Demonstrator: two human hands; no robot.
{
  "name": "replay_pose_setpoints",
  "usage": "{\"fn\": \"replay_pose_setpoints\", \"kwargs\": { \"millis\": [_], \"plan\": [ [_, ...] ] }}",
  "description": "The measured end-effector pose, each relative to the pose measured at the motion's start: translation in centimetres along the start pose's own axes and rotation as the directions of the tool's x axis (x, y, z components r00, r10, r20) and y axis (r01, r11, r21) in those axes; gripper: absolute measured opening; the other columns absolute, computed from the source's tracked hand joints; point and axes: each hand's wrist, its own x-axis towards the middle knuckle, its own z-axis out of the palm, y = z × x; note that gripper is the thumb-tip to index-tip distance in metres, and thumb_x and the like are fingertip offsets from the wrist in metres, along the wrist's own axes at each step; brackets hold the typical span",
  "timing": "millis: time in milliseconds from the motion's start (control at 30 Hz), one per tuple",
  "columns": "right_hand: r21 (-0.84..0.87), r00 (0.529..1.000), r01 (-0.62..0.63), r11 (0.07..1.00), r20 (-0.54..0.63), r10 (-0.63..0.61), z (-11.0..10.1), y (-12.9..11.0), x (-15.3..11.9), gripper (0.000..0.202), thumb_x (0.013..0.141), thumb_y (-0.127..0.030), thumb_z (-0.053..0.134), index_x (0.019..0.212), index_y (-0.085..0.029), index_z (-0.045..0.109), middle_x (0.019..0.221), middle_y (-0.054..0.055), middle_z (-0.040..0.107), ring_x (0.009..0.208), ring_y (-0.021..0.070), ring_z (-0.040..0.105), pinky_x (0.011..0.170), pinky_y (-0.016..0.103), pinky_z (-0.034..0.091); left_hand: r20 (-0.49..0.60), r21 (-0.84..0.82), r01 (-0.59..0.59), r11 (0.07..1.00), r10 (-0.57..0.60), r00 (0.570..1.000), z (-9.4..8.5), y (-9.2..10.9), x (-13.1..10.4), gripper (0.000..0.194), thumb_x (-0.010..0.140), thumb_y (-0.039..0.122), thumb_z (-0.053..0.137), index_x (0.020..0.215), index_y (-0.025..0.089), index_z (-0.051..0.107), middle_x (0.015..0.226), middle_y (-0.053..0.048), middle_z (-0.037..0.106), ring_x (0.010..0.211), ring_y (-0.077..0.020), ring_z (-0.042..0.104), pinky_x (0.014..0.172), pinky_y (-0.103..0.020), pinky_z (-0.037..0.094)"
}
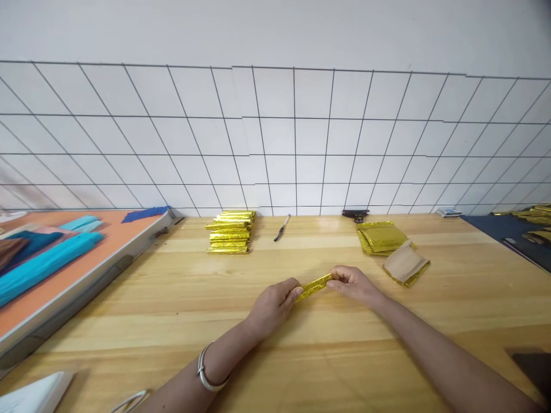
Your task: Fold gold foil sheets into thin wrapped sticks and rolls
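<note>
A narrow folded strip of shiny gold foil (315,286) is stretched between my two hands, above the middle of the wooden table. My left hand (275,304) is closed on its left end, thumb on top. The right end is pinched between thumb and fingers of my right hand (350,283). A stack of similar folded gold strips (230,232) lies at the back, left of centre. To the right are flat gold foil pieces with brown paper-like faces (382,237), and one more such piece (406,264) lies just in front of them.
A pen (282,228) and a small black object (356,215) lie near the tiled wall. Left, an orange-topped surface (124,229) holds blue and teal cloth. Right, more gold pieces (540,213) rest on a dark mat (486,226). A white object (38,393) sits front left.
</note>
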Motion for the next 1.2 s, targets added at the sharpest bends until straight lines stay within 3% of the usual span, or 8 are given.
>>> {"fn": "replay_pose_setpoints", "kwargs": {
  "millis": [267,700,933,1200],
  "plan": [
    [0.062,1.000,0.024,0.998,-0.012,-0.023,0.3,-0.6,-0.3,0.029,0.074,-0.044,0.060,0.078,-0.015,0.056,0.064,-0.004,0.041,0.058,0.0085,0.036,0.053,0.022,0.028,-0.021,-0.179,0.049,0.983,-0.054,0.998,0.0,-0.1,0.0,0.037,0.090,0.046,0.032,0.082,0.017,0.053,0.061,0.003,0.049,0.059,-0.0109,0.043,0.055,-0.019,0.032],
    [0.173,0.995,0.065,0.983,-0.083,-0.051,1.6,-0.1,-0.3,0.040,0.072,-0.042,0.064,0.102,-0.018,0.055,0.073,-0.002,0.052,0.064,0.0108,0.046,0.056,0.022,0.035,-0.021,-0.227,0.083,0.970,-0.090,0.996,0.2,-0.2,0.0,0.036,0.089,0.045,0.035,0.078,0.016,0.053,0.057,0.004,0.046,0.054,-0.0098,0.041,0.052,-0.019,0.031],
    [0.243,0.998,0.044,0.969,-0.064,-0.029,2.1,-0.8,-0.4,0.034,0.074,-0.035,0.063,0.102,-0.018,0.052,0.073,-0.003,0.053,0.061,0.0094,0.046,0.054,0.022,0.033,-0.029,-0.298,0.103,0.949,-0.117,0.993,0.3,-0.4,0.0,0.031,0.088,0.044,0.038,0.082,0.017,0.053,0.059,0.004,0.047,0.053,-0.0092,0.043,0.050,-0.019,0.033],
    [0.284,0.990,0.064,0.957,-0.141,-0.025,2.0,-0.1,-0.2,0.031,0.073,-0.030,0.066,0.092,-0.022,0.043,0.066,-0.007,0.051,0.054,0.0073,0.043,0.049,0.020,0.029,-0.032,-0.440,0.159,0.884,-0.193,0.981,0.8,-0.4,0.1,0.031,0.086,0.047,0.040,0.081,0.017,0.048,0.059,0.006,0.042,0.046,-0.0070,0.040,0.043,-0.017,0.033]
  ]
}}
